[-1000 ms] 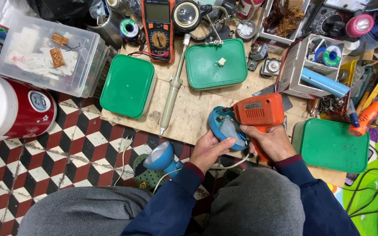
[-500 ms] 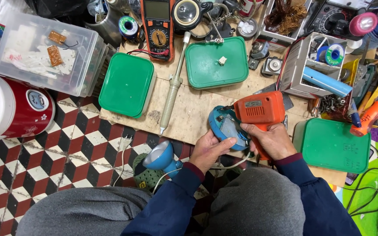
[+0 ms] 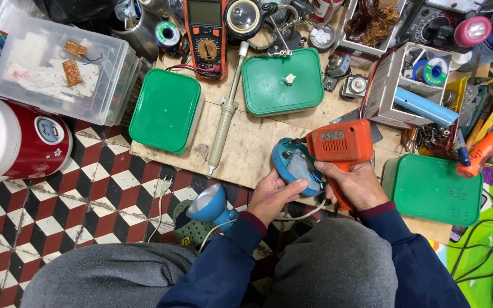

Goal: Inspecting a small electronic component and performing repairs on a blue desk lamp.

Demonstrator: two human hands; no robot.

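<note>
Blue housing (image 3: 293,165) | gripped in left hand (image 3: 272,197) | right hand (image 3: 356,185) clasps orange soldering gun (image 3: 340,142)

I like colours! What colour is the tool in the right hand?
Orange, seen in the head view: the pistol-shaped tool in the right hand.

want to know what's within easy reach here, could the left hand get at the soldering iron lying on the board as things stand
Probably not at once. The left hand is wrapped around the blue round part, so it is occupied. The soldering iron lies uncovered on the wooden board just to that hand's left, with nothing across the way.
</note>
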